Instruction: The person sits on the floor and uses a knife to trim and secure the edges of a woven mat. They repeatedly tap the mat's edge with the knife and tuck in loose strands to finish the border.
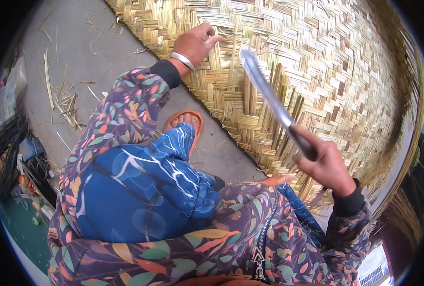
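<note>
Woven mat [326,66] ahead and right, edge [246,145] slanting along floor [116,55], knife [277,107] clenched in our right hand [327,163], blade [263,86] apart from our left hand [193,46], fingers [210,33] curled at the weave, hold we cannot tell.

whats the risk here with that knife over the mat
The right grip holds a long curved knife; a slip might cut the left grip at the woven mat. A stray stroke could damage the mat's strips. If dropped, the knife might hit the bare toes in the orange sandal.
</note>
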Tool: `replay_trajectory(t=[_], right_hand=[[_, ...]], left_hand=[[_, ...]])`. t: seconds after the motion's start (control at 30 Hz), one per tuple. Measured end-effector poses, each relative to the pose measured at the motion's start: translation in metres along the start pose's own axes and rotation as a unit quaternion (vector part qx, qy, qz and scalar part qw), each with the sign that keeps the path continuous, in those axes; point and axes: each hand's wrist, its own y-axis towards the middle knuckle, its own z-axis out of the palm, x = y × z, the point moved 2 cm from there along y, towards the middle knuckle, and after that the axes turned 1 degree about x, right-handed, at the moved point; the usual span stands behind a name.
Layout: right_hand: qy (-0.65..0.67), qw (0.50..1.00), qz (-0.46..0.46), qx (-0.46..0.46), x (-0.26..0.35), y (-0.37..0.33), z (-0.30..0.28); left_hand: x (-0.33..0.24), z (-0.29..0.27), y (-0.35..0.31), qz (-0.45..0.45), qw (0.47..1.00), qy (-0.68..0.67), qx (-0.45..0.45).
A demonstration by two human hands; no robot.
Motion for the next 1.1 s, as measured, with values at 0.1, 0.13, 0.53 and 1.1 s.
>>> replay_trajectory(t=[0.1,0.13,0.53,1.1], right_hand=[[0.244,0.969,-0.024,-0.029,-0.003,0.0,-0.005],[0.272,0.96,-0.045,-0.038,-0.005,0.003,-0.005],[0.314,0.947,-0.066,0.018,-0.006,0.021,0.015],[0.206,0.977,-0.037,0.029,0.006,0.053,0.036]], left_hand=[[-0.017,0.003,0.0,-0.121,0.961,-0.231,0.092],[-0.027,0.004,0.0,-0.171,0.924,-0.316,0.131],[-0.06,0.005,-0.019,-0.211,0.858,-0.357,0.305],[-0.025,0.013,-0.02,-0.228,0.909,-0.28,0.206]])
